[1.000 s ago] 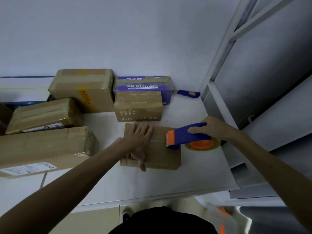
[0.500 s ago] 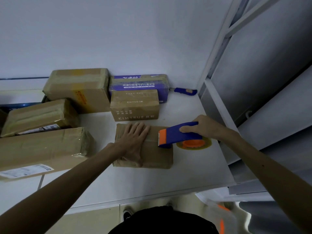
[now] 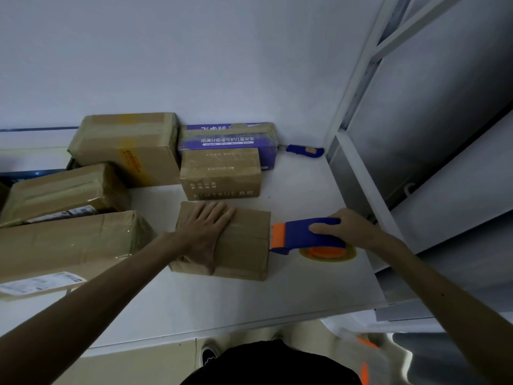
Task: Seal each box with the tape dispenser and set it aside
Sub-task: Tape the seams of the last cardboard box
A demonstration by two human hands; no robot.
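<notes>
Head view: a box point(image 3: 247, 245) lies mid-table point(image 3: 277, 304). The left hand point(image 3: 204, 234) presses flat on it, fingers straight. The right hand point(image 3: 351, 229) grips the dispenser point(image 3: 302, 237), its nose at the box's right edge. Tugging hard could drag the box.

**Left hand** point(image 3: 204, 234): bare, with long slim fingers; knuckle ridges and tendons show on the back.

**Left forearm** point(image 3: 97, 295): bare along its whole visible length, slim, looming broader toward the frame edge.

**Right hand** point(image 3: 347, 226): bare; the back and knuckles are visible.

**Right forearm** point(image 3: 444, 287): bare along its visible length, slim, with one small dark spot on the upper surface.

**Black fabric garment** point(image 3: 266, 362): plain and matte, covering the body at the lower frame edge; cut and type cannot be told.

**Dark rounded shoe toe** point(image 3: 208, 355): pale zigzag marking, only partly in view.
</notes>
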